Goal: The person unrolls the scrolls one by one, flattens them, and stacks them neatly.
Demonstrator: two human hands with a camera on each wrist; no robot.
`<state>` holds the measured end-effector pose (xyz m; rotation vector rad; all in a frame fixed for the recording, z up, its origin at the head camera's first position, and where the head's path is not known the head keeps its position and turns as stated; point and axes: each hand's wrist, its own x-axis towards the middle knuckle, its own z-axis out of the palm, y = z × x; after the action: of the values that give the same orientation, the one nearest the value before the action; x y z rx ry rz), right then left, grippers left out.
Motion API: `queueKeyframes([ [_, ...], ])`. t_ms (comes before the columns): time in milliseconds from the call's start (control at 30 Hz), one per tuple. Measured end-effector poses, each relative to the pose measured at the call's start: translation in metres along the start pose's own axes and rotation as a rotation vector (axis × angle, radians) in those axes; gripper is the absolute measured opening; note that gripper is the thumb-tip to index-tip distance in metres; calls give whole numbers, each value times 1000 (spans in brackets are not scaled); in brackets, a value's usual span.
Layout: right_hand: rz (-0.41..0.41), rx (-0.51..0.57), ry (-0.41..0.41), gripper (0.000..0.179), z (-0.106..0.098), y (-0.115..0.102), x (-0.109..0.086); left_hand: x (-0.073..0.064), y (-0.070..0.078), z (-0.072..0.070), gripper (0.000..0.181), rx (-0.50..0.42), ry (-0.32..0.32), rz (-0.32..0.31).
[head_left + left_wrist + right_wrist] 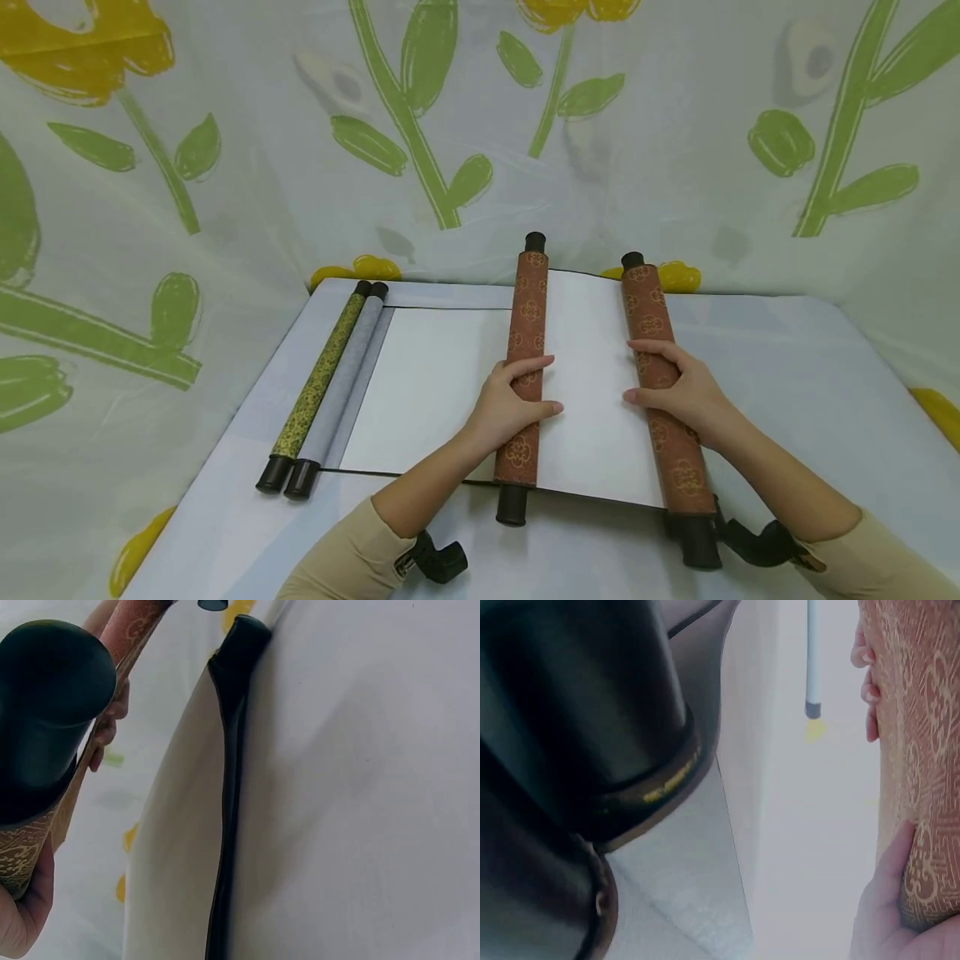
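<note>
A hanging scroll with two brown-red rollers, patterned in gold flowers and capped in black, stands partly unrolled in the head view. White paper (588,350) stretches between its left roller (530,287) and right roller (643,304). My left hand (510,404) grips the left roller around its middle, thumb and fingers at its right side. My right hand (690,396) holds the right roller, fingertips over its left edge. A black end knob (52,697) fills the upper left of the left wrist view. The patterned roller surface (922,765) shows large in the right wrist view.
Left on the table (780,392) lie a yellow-green patterned rod (322,375) and a grey rod (347,375), both black-capped and side by side. A flat white sheet (435,375) with a grey border extends from them toward the held scroll. Flower-printed cloth (637,183) hangs behind.
</note>
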<state>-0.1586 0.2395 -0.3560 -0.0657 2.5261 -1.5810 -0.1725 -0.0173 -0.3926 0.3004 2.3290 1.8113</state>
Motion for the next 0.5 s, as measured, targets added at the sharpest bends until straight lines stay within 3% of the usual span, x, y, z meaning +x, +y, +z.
queueKeyframes([
  [100, 21, 4, 0, 79, -1, -2, -1, 0, 1, -1, 57, -13, -5, 23],
  [500, -43, -59, 35, 78, -2, 0, 1, 1, -2, -7, 59, -34, -6, 73],
])
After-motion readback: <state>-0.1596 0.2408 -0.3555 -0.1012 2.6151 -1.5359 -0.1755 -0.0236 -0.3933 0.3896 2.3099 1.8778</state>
